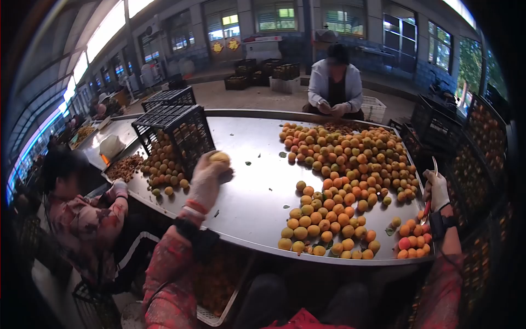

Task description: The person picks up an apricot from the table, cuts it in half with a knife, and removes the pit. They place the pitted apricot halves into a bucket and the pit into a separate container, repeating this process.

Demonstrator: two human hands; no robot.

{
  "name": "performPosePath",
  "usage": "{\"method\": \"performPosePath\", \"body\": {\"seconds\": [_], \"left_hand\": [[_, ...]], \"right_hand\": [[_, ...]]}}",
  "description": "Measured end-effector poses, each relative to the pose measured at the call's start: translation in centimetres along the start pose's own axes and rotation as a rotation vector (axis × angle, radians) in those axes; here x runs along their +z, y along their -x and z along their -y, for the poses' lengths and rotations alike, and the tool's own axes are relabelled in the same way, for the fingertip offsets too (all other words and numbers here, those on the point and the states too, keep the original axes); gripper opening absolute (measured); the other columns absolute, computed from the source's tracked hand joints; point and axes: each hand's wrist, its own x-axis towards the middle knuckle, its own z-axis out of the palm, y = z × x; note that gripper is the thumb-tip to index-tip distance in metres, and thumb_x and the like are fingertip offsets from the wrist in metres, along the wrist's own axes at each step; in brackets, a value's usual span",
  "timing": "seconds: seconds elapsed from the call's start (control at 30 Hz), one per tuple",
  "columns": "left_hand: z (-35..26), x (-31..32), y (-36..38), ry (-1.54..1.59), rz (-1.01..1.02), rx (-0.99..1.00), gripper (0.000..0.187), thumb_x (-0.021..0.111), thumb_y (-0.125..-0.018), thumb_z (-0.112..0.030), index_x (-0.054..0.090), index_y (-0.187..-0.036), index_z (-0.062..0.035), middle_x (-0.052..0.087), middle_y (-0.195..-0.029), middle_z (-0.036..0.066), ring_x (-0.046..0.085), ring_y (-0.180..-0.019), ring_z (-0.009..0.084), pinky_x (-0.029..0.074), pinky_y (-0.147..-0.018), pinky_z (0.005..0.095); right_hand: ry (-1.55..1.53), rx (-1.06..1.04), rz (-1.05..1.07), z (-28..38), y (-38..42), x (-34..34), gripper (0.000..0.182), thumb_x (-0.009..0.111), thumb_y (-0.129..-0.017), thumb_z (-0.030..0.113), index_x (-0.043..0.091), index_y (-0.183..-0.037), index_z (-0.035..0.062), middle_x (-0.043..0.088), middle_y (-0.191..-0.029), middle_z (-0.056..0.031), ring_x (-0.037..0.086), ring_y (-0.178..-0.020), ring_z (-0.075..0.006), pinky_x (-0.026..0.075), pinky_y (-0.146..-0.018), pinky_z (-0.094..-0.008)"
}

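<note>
My left hand (204,174), in a pale glove, is raised over the left middle of the metal table (246,189) with its fingers closed round a yellow apricot (219,157). At the table's right edge my gloved right hand (436,191) grips a thin tool (435,164) with a curved metal tip above the fist and a red handle below it. Beside that hand lies a small group of apricots (412,244), orange to reddish. A larger heap of apricots (350,159) spreads over the right half of the table, with a few green leaves among them.
A tipped black crate (189,137) stands left of my left hand, apricots (164,167) spilling from it. One person (87,219) sits at the left, another (335,88) across the table. Stacked crates (471,159) line the right side. Below the table's front edge is a basket (216,318).
</note>
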Motion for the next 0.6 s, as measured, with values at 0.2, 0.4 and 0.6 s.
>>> {"method": "performPosePath", "body": {"seconds": [0.2,0.4,0.6], "left_hand": [[7.5,7.1,4.7,0.107,0.206,-0.3,0.04,0.06,-0.088,-0.009,0.051,-0.126,0.0002,0.06,-0.103,0.009,0.063,-0.087,0.0202,0.055,-0.08,0.0326],[14.7,8.2,14.8,0.403,0.154,-0.637,0.04,0.057,-0.088,-0.005,0.05,-0.126,0.004,0.061,-0.107,0.015,0.064,-0.094,0.023,0.053,-0.087,0.0348],[17.7,7.8,20.4,0.505,0.102,-0.768,0.031,0.058,-0.088,-0.006,0.052,-0.118,0.002,0.062,-0.1,0.014,0.064,-0.086,0.0248,0.054,-0.083,0.0374]], "right_hand": [[0.122,-0.119,0.349,-4.8,4.8,7.8,0.014,0.06,-0.091,0.015,0.06,-0.097,0.0028,0.056,-0.067,-0.0003,0.047,-0.048,-0.0061,0.038,-0.043,-0.0203],[0.153,0.04,0.372,-13.5,11.9,9.7,0.016,0.062,-0.09,0.011,0.06,-0.101,0.0004,0.06,-0.074,-0.0023,0.049,-0.051,-0.0058,0.04,-0.046,-0.0204],[-0.23,0.099,0.195,-14.7,16.0,9.5,0.01,0.057,-0.091,0.006,0.057,-0.098,0.0,0.053,-0.066,0.0008,0.045,-0.045,-0.0059,0.036,-0.042,-0.0208]]}}
